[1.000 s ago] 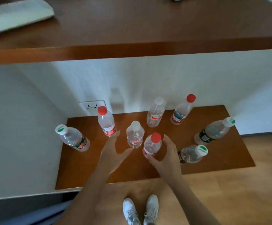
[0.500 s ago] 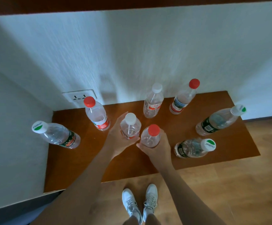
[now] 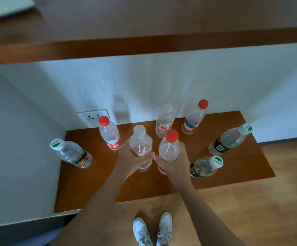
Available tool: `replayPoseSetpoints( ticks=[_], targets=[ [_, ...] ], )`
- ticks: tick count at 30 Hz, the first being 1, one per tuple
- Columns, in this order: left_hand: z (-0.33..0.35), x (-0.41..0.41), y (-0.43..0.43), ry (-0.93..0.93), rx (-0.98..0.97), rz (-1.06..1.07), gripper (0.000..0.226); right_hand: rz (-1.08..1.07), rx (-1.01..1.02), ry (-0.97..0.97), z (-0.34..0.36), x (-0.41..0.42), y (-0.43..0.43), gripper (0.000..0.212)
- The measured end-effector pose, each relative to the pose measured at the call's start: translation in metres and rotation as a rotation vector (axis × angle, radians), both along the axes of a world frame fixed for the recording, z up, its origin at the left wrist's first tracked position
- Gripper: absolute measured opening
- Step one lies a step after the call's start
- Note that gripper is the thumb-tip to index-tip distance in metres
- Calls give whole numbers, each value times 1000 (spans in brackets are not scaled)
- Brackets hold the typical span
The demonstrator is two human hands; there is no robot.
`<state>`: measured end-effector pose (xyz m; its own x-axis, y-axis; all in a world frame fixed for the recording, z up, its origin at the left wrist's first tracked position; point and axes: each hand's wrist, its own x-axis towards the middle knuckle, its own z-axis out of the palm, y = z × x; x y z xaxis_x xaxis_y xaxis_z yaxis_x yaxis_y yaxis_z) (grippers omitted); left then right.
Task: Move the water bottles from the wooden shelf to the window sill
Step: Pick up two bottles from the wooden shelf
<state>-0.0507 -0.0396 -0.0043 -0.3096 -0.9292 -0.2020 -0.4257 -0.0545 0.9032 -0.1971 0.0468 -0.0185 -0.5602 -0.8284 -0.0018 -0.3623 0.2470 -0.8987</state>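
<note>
a: how far along?
b: barely — left hand (image 3: 131, 157) grips the white-capped bottle (image 3: 140, 148), right hand (image 3: 175, 161) the red-capped bottle (image 3: 169, 148), both above the wooden shelf (image 3: 232, 174).
a: and the rest?
b: six bottles wait there — no sill in view.

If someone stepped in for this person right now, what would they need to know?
Left hand: gripping the white-capped bottle.
Right hand: gripping the red-capped bottle.
Both bottles are over the wooden shelf; whether they are lifted clear is unclear.
Six other bottles stand on the shelf, untouched.
Done: two bottles grasped. No sill in view.
Left: carry these two to the window sill, then return for the six.
</note>
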Motion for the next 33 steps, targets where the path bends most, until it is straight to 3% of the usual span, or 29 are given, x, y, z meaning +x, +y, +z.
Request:
replayPoseSetpoints(
  ticks=[12, 16, 19, 21, 24, 26, 29, 33],
  targets=[
    [107, 26, 46, 133, -113, 231, 62, 117, -159, -7, 83, 9, 24, 70],
    [111, 49, 55, 122, -140, 277, 83, 165, -169, -24, 92, 20, 20, 70],
    [111, 65, 60, 135, -144, 342, 95, 211, -166, -45, 92, 32, 15, 82],
    [110, 76, 66, 130, -158, 413, 83, 258, -152, -45, 91, 44, 10, 83],
    [118, 93, 77, 147, -212, 456, 49, 335, -147, -20, 96, 63, 2, 66],
    [124, 105, 87, 145, -242, 481, 49, 430, -139, -64, 96, 76, -4, 68],
    [126, 127, 104, 136, -294, 570, 55, 602, -133, -177, 92, 95, -12, 87],
    [124, 146, 139, 139, -338, 770, 49, 794, -183, -224, 104, 121, -9, 74]
  ],
)
